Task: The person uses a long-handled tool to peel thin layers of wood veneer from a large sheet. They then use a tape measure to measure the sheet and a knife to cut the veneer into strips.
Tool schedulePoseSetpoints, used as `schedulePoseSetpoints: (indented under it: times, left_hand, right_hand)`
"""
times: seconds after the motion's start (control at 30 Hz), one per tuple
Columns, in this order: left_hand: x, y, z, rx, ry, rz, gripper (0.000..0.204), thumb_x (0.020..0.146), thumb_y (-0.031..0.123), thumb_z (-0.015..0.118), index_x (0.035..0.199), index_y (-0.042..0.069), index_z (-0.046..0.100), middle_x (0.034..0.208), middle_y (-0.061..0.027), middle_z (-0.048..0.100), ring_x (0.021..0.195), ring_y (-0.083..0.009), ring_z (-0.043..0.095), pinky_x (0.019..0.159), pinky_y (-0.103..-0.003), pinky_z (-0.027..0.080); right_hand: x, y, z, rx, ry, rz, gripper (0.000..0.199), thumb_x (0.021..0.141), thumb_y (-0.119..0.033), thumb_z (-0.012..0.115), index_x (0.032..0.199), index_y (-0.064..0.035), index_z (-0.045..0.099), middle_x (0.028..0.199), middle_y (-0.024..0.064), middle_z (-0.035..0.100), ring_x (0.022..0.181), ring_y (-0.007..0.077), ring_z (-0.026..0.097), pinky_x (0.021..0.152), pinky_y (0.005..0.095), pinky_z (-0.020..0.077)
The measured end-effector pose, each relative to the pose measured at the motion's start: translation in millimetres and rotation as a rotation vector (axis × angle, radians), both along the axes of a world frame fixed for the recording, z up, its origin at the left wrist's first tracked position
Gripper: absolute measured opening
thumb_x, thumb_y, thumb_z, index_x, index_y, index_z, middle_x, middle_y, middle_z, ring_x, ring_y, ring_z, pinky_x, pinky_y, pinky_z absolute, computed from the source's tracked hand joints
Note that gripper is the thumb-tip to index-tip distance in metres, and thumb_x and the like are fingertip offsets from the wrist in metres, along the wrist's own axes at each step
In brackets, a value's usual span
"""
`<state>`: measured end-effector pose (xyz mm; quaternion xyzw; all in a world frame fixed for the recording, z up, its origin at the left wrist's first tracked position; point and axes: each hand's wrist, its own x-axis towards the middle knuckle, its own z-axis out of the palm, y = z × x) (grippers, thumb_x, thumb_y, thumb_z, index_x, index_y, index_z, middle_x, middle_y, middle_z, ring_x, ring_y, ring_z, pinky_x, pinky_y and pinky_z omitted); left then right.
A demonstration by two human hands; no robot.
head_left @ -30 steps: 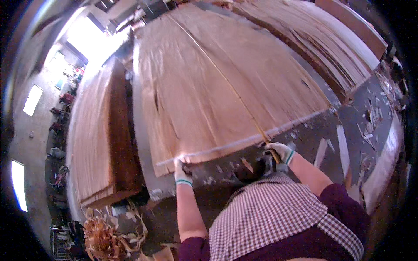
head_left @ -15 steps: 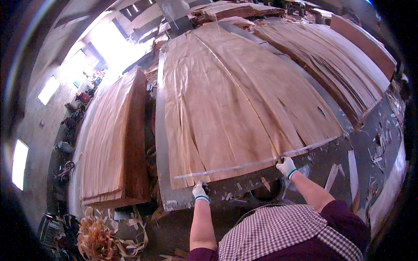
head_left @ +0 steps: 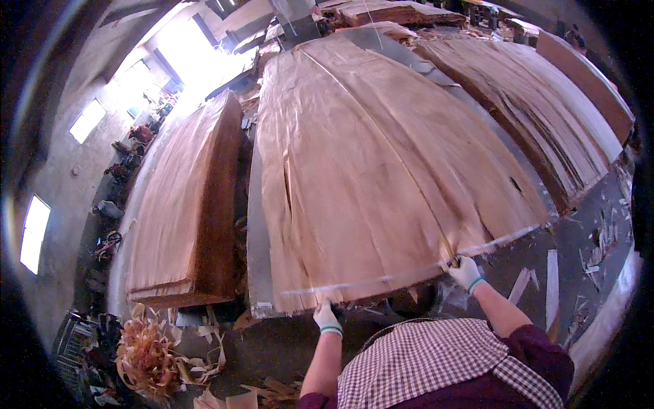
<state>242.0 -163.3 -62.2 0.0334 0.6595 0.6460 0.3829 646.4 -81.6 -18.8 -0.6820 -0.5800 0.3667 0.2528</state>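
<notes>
A large, thin sheet of tan wood veneer lies over a grey tabletop. It has a lengthwise seam, some splits and a whitish strip along its near edge. My left hand, in a white glove with a green cuff band, is closed on that edge near its left corner. Farther right, my right hand, gloved alike, grips the edge where the seam ends. The fingers of both hands are partly hidden. Between my hands the near edge looks slightly wavy.
A tall veneer stack stands to the left, and another stack at the right. Curled wood shavings are heaped at the lower left. Scraps and narrow offcuts lie on the floor at the right.
The veneer sheet has slid toward me over the tabletop, its near left corner now close to the table's front edge. Both hands moved with it, still gripping. The view has shifted slightly.
</notes>
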Motion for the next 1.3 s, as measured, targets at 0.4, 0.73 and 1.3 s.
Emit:
schedulePoseSetpoints:
  times: [0.4, 0.73, 1.3]
  left_hand:
    - [-48, 43, -45, -0.056, -0.105, -0.183, 0.026, 0.088, 0.031, 0.060, 0.084, 0.005, 0.062, 0.075, -0.0047, 0.061, 0.059, -0.0183, 0.057, 0.054, -0.033, 0.050]
    - [-63, 55, -35, -0.321, -0.076, -0.451, 0.030, 0.091, 0.031, 0.053, 0.073, 0.008, 0.057, 0.066, -0.0026, 0.057, 0.057, -0.0164, 0.052, 0.054, -0.031, 0.045]
    - [-68, 43, -2, -0.178, -0.258, -0.614, 0.048, 0.089, 0.042, 0.053, 0.116, 0.003, 0.058, 0.115, -0.0101, 0.059, 0.104, -0.0274, 0.055, 0.093, -0.042, 0.043]
  right_hand:
    - [-16, 16, 0, -0.279, 0.089, -0.004, 0.057, 0.075, -0.051, 0.064, 0.109, -0.0065, 0.064, 0.102, 0.0186, 0.066, 0.099, 0.0333, 0.062, 0.086, 0.0375, 0.0470]
    - [-32, -17, -33, -0.204, 0.276, -0.188, 0.036, 0.084, -0.039, 0.062, 0.084, -0.0034, 0.065, 0.064, 0.0063, 0.065, 0.056, 0.0167, 0.061, 0.053, 0.0329, 0.0464]
    - [-35, -31, -48, -0.163, 0.153, -0.073, 0.057, 0.080, -0.056, 0.055, 0.090, -0.0014, 0.068, 0.080, 0.0186, 0.068, 0.074, 0.0332, 0.065, 0.072, 0.0428, 0.0506]
